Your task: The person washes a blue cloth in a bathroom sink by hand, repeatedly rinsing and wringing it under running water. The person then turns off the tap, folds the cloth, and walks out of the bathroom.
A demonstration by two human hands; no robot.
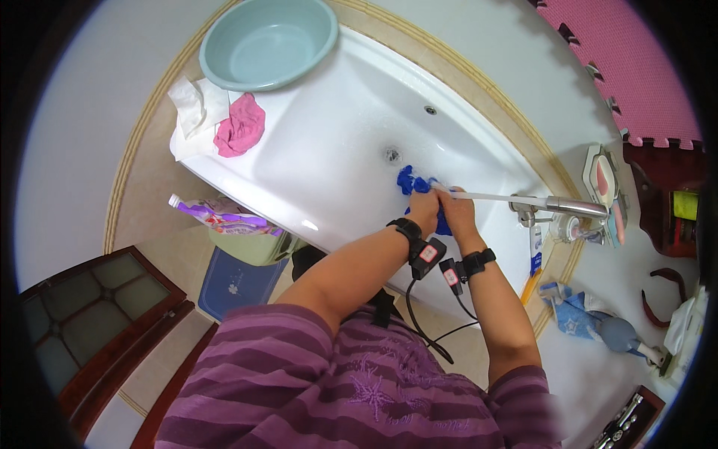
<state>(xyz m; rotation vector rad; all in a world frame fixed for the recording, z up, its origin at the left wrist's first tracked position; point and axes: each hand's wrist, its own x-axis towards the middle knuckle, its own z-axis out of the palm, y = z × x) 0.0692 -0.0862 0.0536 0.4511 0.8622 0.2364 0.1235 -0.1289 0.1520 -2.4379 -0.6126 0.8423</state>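
A stream of water runs from the metal faucet [575, 206] onto my hands, low in the white sink basin [331, 151]. Bunched between them is a wet blue cloth [408, 181], its folds spilling past my fingers on both sides. My left hand [425, 210] grips it from the left, and my right hand [457, 213] from the right, the two touching. Parts of the cloth are hidden behind my fingers. Just beyond it lies the metal drain [392, 155]. Each wrist wears a black strap with a small cabled device.
A teal plastic basin [269, 50] stands on the sink's far left ledge, near a pink cloth [241, 126] and white paper tissues [196, 109]. Below the left rim, a purple-and-white pouch [224, 216] rests on a green bin [247, 247]. A blue towel [572, 314] hangs at right.
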